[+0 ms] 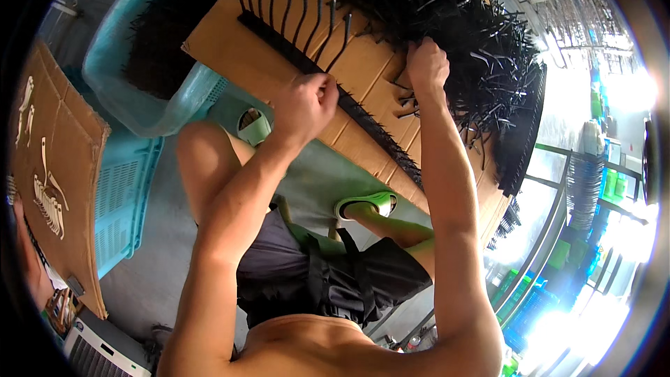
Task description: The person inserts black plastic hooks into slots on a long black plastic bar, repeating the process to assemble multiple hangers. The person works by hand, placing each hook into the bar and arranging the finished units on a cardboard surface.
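Observation:
A long black strip (377,130) with a row of short spikes lies slantwise across a cardboard-covered work surface (230,42). Several thin, wavy black rods (287,7) stand up from its far left part. My left hand (305,110) is closed at the strip's middle, beside the last rod; what its curled fingers hold, if anything, is hidden. At the near edge of a big heap of loose black rods (464,42), my right hand (427,68) has its fingers drawn together. I cannot make out what is between them.
A blue plastic-lined basket (105,63) with dark material stands at the left. Beside it are a cardboard sheet (66,160) with small white pieces and a turquoise crate (125,195). More black strips (520,146) lie at the right edge. Metal racks (586,188) stand beyond.

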{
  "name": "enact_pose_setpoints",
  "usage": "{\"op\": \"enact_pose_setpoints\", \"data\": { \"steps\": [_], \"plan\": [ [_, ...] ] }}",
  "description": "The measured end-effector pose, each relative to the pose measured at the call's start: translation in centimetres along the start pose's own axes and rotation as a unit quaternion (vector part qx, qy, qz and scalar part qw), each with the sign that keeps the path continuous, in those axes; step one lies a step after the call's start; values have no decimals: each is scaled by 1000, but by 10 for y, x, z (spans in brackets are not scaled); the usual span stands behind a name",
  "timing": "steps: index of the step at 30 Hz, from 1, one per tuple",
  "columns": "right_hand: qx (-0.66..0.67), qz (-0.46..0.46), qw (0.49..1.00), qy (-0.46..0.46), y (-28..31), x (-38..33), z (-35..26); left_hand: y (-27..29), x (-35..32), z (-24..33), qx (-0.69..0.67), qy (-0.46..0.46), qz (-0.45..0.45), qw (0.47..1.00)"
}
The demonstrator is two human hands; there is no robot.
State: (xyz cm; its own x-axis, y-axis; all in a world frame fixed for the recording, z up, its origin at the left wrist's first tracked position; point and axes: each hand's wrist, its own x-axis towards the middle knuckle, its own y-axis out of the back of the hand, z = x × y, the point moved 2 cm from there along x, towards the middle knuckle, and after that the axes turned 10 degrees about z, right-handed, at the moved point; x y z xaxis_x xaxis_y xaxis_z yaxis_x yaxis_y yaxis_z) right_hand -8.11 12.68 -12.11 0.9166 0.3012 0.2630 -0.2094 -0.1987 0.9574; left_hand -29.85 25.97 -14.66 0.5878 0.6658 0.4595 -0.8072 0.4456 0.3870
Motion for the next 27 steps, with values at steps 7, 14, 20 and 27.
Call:
{"op": "enact_pose_setpoints", "data": {
  "steps": [7, 14, 20, 27],
  "plan": [
    [288, -39, 949, -125, -23, 7, -2, -10, -5, -1, 13, 13, -41, 999],
    [397, -157, 883, -196, -23, -8, -31, -8, -4, -1, 18, 15, -43, 999],
    [624, -286, 668, -290, -1, -56, -36, -9, -6, 0, 20, 29, -30, 999],
    [728, -256, 532, -348, 4, -85, -40, -10, -6, -1, 2, -21, -5, 1000]
  ]
}}
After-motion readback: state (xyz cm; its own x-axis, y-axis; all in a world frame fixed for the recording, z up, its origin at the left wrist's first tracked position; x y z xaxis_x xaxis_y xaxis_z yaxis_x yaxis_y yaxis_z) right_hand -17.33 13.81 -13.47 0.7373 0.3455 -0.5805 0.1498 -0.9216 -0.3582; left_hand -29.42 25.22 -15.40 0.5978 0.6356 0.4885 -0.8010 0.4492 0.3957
